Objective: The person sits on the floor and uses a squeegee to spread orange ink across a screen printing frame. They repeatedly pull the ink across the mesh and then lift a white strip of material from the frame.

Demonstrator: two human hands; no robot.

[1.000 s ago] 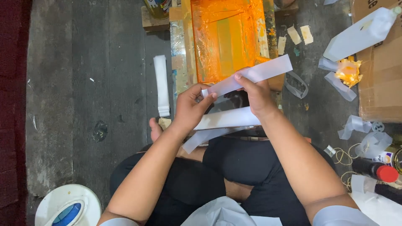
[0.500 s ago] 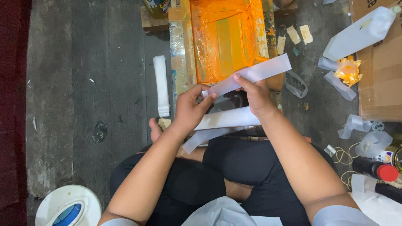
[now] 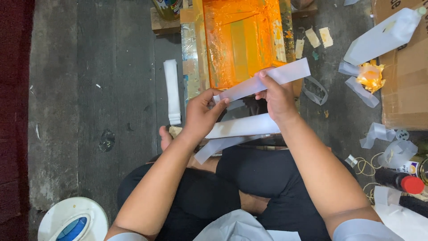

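Observation:
I hold a long white paper strip (image 3: 285, 74) with both hands, tilted up to the right. My left hand (image 3: 200, 117) pinches its lower left end. My right hand (image 3: 275, 97) grips it near the middle, thumb on top. The strip hangs in front of an orange ink-stained screen frame (image 3: 240, 40) lying on the floor. More white strips (image 3: 243, 127) rest across my lap just under my hands.
A folded white strip (image 3: 171, 91) lies on the dark floor to the left. A cardboard box (image 3: 408, 85), a white bottle (image 3: 383, 38), tape scraps (image 3: 376, 134) and a red-capped can (image 3: 401, 182) are at right. A white round lid (image 3: 71, 221) sits bottom left.
The strip and both hands have shifted very slightly; the grip is the same.

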